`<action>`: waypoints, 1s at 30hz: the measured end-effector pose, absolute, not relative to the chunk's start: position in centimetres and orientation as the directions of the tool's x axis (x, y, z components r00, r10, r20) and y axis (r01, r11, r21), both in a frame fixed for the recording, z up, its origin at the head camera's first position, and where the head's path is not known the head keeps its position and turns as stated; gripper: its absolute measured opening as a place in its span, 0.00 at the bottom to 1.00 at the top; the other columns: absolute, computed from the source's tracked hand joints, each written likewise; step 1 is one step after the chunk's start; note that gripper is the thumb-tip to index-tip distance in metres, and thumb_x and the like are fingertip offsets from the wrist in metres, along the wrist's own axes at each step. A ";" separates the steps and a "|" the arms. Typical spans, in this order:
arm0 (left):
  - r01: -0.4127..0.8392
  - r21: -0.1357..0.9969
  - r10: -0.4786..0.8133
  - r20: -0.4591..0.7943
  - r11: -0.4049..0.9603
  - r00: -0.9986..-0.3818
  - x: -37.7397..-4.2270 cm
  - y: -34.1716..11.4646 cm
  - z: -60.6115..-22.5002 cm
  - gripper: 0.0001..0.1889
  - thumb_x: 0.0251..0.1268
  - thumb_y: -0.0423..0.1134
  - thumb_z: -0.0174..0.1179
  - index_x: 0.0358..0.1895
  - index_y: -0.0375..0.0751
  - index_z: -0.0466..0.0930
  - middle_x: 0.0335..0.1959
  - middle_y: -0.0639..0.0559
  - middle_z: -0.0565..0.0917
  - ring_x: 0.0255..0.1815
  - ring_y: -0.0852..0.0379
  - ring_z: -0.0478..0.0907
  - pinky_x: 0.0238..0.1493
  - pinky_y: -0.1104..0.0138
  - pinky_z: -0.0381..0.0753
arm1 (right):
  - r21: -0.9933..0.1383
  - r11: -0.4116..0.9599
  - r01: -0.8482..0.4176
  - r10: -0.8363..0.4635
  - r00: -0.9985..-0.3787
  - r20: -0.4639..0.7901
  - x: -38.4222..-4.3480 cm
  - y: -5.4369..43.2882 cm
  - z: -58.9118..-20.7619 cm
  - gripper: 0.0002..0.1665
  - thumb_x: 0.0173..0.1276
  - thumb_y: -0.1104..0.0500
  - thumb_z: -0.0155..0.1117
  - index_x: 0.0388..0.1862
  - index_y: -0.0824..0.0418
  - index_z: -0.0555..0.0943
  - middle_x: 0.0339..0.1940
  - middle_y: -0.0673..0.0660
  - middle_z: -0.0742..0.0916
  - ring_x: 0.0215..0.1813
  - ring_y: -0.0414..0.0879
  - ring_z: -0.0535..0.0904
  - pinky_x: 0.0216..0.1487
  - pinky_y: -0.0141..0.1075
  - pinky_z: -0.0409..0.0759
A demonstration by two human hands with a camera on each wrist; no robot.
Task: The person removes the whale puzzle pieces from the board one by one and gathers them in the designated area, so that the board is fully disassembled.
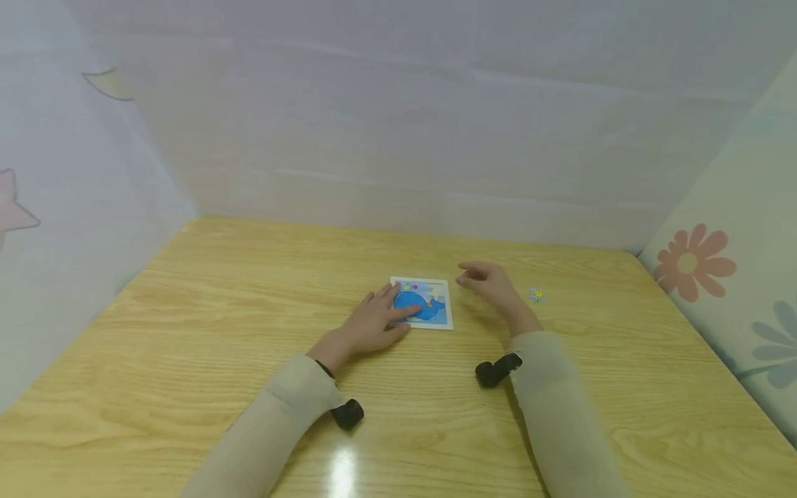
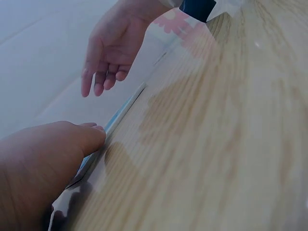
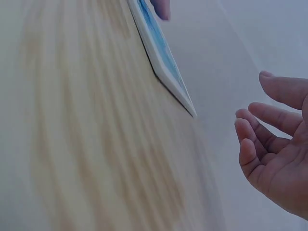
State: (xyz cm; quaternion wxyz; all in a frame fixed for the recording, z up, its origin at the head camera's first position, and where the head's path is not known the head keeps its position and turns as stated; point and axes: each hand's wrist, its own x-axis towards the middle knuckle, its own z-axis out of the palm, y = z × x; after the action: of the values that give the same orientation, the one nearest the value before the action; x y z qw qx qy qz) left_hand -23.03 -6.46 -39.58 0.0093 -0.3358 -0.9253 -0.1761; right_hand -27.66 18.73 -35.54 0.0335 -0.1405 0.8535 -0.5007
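A white-framed whale jigsaw puzzle [image 1: 436,315] lies flat on the table, with a pale patch in its upper right corner. My left hand [image 1: 373,321] rests on its left part with fingers spread, one of them across the blue whale. Just right of the frame, my right hand [image 1: 492,283] hovers with loosely bent fingers. Nothing shows between those fingers in the right wrist view, where the hand [image 3: 279,149] is apart from the white frame [image 3: 168,82]. A small light-blue puzzle piece with a yellow sun-like shape [image 1: 538,294] lies on the table beyond my right hand.
The wooden table [image 1: 261,277] meets a pale cloth wall [image 1: 436,138] at the back. Printed side walls stand left and right, the right one bearing a red flower [image 1: 688,263]. Black wrist cameras [image 1: 347,414] sit on both sleeves.
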 end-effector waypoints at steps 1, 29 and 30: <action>0.628 0.316 0.622 0.134 0.711 -0.772 -23.1 -6.4 -39.7 0.23 0.64 0.52 0.41 0.63 0.60 0.59 0.66 0.38 0.45 0.65 0.43 0.38 0.58 0.48 0.41 | -0.866 0.455 -0.205 -0.275 -0.958 0.082 -27.8 18.5 -35.7 0.26 0.60 0.57 0.58 0.55 0.69 0.69 0.39 0.61 0.78 0.42 0.51 0.72 0.42 0.41 0.71; 0.619 0.254 0.622 0.079 0.743 -0.779 -22.9 -6.1 -39.7 0.22 0.67 0.53 0.34 0.64 0.63 0.55 0.67 0.41 0.44 0.66 0.46 0.37 0.59 0.49 0.39 | -0.900 0.423 -0.103 -0.216 -0.976 0.010 -28.4 14.5 -38.3 0.19 0.60 0.62 0.57 0.50 0.68 0.74 0.41 0.61 0.78 0.45 0.50 0.71 0.48 0.40 0.67; 0.617 0.254 0.621 0.077 0.745 -0.780 -22.9 -6.1 -39.7 0.22 0.67 0.53 0.33 0.64 0.63 0.55 0.67 0.41 0.44 0.66 0.46 0.37 0.59 0.49 0.39 | -0.900 0.424 -0.101 -0.210 -0.978 0.011 -28.4 14.5 -38.3 0.18 0.60 0.62 0.57 0.49 0.68 0.75 0.41 0.61 0.78 0.45 0.50 0.71 0.48 0.40 0.67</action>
State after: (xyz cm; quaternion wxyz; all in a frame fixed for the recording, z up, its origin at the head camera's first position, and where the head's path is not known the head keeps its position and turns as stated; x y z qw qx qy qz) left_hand -22.92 -6.08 -39.69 -0.0061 -0.3313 -0.9340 -0.1336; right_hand -28.42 14.47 -38.31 0.0513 -0.0924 0.8422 -0.5288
